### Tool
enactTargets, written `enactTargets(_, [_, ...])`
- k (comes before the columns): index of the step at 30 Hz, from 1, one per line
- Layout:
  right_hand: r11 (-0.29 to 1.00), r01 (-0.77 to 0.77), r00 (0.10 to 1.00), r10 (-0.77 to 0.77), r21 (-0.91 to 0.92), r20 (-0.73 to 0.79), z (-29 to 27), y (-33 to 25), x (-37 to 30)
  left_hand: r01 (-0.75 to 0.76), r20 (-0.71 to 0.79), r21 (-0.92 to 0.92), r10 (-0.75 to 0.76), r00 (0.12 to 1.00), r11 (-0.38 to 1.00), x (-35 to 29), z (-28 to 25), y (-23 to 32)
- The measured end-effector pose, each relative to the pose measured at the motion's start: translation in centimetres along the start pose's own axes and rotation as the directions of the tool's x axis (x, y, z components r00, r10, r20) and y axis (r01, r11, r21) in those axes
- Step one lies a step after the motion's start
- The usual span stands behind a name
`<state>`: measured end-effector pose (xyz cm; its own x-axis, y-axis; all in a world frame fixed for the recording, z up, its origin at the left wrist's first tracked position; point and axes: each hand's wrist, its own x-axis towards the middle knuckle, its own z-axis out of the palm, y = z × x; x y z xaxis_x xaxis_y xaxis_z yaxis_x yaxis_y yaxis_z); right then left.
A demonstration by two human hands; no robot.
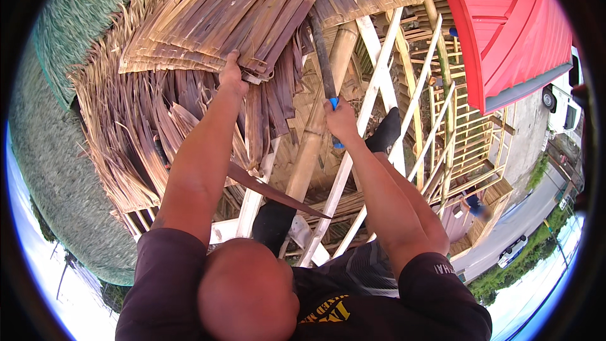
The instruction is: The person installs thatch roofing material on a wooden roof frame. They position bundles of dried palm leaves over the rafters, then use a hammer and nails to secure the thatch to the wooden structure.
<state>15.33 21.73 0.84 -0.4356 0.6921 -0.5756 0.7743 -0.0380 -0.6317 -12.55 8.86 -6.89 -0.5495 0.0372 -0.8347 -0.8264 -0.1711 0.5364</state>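
Observation:
My left hand (232, 77) is closed on the lower right corner of a stack of dried palm thatch panels (202, 19). My right hand (341, 120) is wrapped round the blue handle of a machete (324, 57). Its long dark blade points away from me, and the far end reaches the cut edges of the thatch. Below the stack, more brown thatch (189, 104) covers the roof slope. A loose dark palm leaf strip (271, 189) hangs under my left arm.
A thick bamboo pole (309, 145) and white wooden battens (379, 82) form the open roof frame, with gaps between them. My black-socked feet (386, 131) rest among the battens. Right stands a red metal roof (511, 38); below, a person (476, 205) and a white vehicle (563, 104).

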Motion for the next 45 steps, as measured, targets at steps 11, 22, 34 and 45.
enactTargets(11, [0.719,0.579,0.733,-0.251,0.386,-0.632,-8.7,-9.6,0.8,0.022,-0.009,0.003,-0.022,1.000,1.000,0.5,-0.1,-0.5])
enactTargets(22, [0.883,-0.358,0.902,0.244,0.304,0.355,-4.0,0.4,0.4,-0.005,0.071,-0.006,0.006,0.997,1.000,-0.1,-0.4,-1.0])
enactTargets(34, [0.674,0.590,0.748,-0.247,0.445,-0.617,-10.2,-8.0,0.8,-0.004,0.063,0.036,0.002,0.998,0.999,-0.3,-0.1,-0.9])
enactTargets(45, [0.943,-0.005,0.998,0.026,-0.332,0.061,-2.8,3.5,-1.3,-0.036,0.055,0.020,0.035,0.998,0.999,-0.2,0.2,-0.7])
